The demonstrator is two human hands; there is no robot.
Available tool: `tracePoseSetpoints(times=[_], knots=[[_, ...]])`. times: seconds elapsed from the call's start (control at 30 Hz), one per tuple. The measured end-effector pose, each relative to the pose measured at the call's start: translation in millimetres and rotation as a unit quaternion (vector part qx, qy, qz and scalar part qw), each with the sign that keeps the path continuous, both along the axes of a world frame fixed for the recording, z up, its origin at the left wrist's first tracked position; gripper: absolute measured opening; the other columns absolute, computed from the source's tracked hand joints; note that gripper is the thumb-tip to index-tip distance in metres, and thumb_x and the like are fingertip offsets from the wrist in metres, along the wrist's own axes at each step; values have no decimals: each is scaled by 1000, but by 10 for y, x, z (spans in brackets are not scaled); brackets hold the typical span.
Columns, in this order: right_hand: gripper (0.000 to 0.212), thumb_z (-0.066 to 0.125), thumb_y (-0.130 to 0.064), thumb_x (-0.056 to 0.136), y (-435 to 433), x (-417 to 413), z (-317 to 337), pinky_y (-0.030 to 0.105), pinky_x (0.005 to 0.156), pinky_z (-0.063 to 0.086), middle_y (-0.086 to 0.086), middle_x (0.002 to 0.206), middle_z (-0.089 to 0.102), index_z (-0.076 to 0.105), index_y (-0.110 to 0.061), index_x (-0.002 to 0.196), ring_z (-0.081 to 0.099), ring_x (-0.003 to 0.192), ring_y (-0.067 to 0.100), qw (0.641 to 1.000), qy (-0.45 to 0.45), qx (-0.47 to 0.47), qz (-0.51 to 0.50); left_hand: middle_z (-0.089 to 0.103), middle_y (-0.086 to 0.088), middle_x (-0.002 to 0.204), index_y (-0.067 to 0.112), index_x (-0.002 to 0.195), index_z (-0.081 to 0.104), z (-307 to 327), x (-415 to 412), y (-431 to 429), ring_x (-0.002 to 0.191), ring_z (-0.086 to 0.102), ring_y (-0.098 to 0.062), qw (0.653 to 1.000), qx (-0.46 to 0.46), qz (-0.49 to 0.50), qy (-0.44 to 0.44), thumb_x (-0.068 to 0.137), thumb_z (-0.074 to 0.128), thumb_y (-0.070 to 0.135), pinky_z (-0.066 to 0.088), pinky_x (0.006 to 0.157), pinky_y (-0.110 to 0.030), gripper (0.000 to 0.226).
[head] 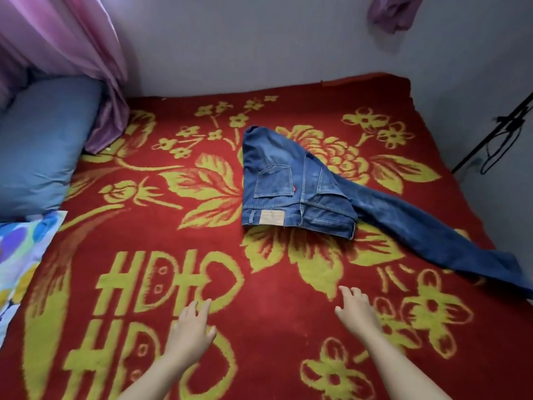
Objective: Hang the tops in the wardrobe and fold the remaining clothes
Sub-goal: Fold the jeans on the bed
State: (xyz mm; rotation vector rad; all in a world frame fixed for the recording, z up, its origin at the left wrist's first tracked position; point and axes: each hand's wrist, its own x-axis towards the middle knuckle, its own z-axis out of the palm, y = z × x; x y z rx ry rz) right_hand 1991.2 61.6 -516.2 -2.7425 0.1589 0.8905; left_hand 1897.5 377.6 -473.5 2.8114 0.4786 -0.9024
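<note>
A pair of blue jeans [291, 183] lies on the red and yellow flowered blanket [178, 232], waistband towards me and back pockets up. One leg trails off to the right edge of the bed. My left hand [190, 324] and my right hand [357, 310] hover over the blanket in front of the jeans, fingers relaxed and pointing forward. Neither hand touches the jeans or holds anything.
A blue pillow [43, 145] and a patterned pillow [20, 255] lie at the left. A pink curtain [72, 53] hangs at the back left. Purple cloth [395, 13] hangs on the wall at top right. A dark stand with cords [501, 131] leans at the right.
</note>
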Motion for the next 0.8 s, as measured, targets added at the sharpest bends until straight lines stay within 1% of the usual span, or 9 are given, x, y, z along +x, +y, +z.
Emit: tracePoseSetpoints(times=[0.17,0.27,0.33,0.4,0.5,0.57,0.67,0.73,0.8], knots=[[52,47,-22,93,21,894,-298,39,103,34,10,147,29,30,-17,142,31,132,29,998,-11,17,-57,14,-5,155,25,149,6,-195,502,127,142,17,-21,999,36,1,9,96,38,42,29,110,-35,64],[56,48,-22,94,9,1408,-468,40,102,33,10,151,23,26,-21,145,29,134,30,998,-32,12,-56,16,-5,154,25,149,7,-249,780,218,140,20,-21,997,70,-24,5,95,39,43,30,107,-31,65],[60,48,-19,94,16,1721,-587,42,104,32,10,154,16,21,-24,147,25,136,31,998,-34,-2,-48,17,-5,153,25,149,8,-315,967,278,140,21,-21,996,83,-29,-8,96,39,44,31,107,-31,65],[69,52,-22,94,22,1949,-706,47,106,28,10,157,1,11,-32,149,14,141,35,999,-19,-23,-36,16,-5,154,26,149,7,-377,1098,306,140,19,-22,996,83,-26,-16,96,39,43,31,107,-33,65],[85,59,-33,91,-40,2136,-978,54,109,21,10,156,-18,-4,-43,147,0,143,40,998,55,-9,-34,15,-5,154,27,149,7,-500,1168,309,140,19,-22,997,63,0,-34,96,41,43,32,107,-34,65],[86,60,-37,90,-77,2146,-1196,53,109,22,8,156,-17,-3,-44,146,2,143,40,996,88,0,-26,15,-3,154,28,149,7,-591,1129,338,141,18,-21,997,50,18,-47,95,41,44,32,107,-35,66],[76,57,-37,91,-119,2182,-1453,46,107,29,7,157,-6,5,-46,147,17,139,38,998,50,-47,4,12,0,155,31,149,2,-700,1023,393,142,14,-18,997,52,22,-49,95,39,47,29,109,-35,68],[67,52,-27,95,-126,2282,-1512,43,104,33,7,156,1,13,-47,145,22,135,36,999,12,-43,7,12,1,155,31,149,2,-747,1007,436,142,14,-17,997,56,28,-50,95,39,46,30,109,-36,67],[68,39,-4,94,-119,2253,-1554,41,100,36,9,152,9,19,-47,144,27,129,36,998,-19,-51,14,13,0,155,30,149,3,-790,985,442,142,16,-18,996,58,38,-49,95,40,45,30,109,-37,67]])
